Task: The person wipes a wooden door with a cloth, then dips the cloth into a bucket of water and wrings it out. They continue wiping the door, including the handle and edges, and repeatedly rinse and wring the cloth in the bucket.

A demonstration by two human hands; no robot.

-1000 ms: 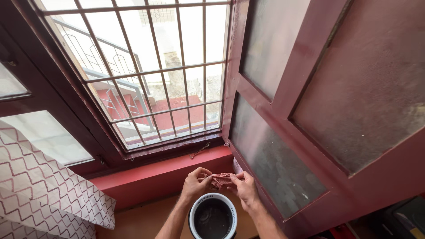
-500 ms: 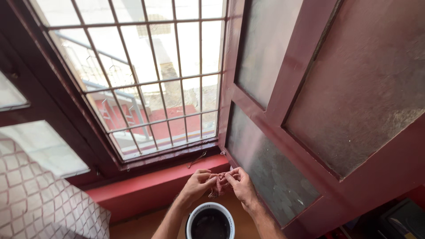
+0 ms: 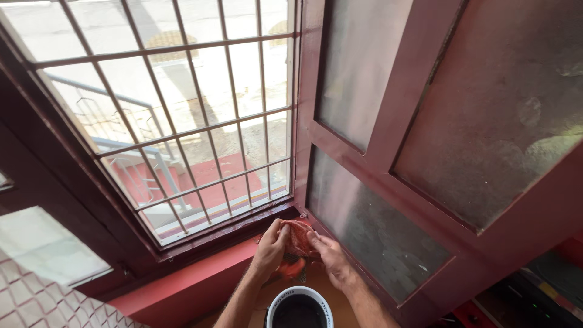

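Note:
Both my hands hold a small reddish cloth bunched between them, just below the window sill. My left hand grips its left side and my right hand grips its right side. A strip of the cloth hangs down between the hands. Directly beneath them stands a round white-rimmed bucket with dark liquid inside. The hands are close to the lower corner of the open maroon window shutter.
A barred window grille fills the upper left, above a red sill ledge. The shutter with its dusty frosted panes swings inward on the right. A patterned curtain hangs at the lower left. Dark items sit at the bottom right corner.
My hands have risen toward the sill and gathered the cloth into a tighter bunch. The view has tilted upward slightly.

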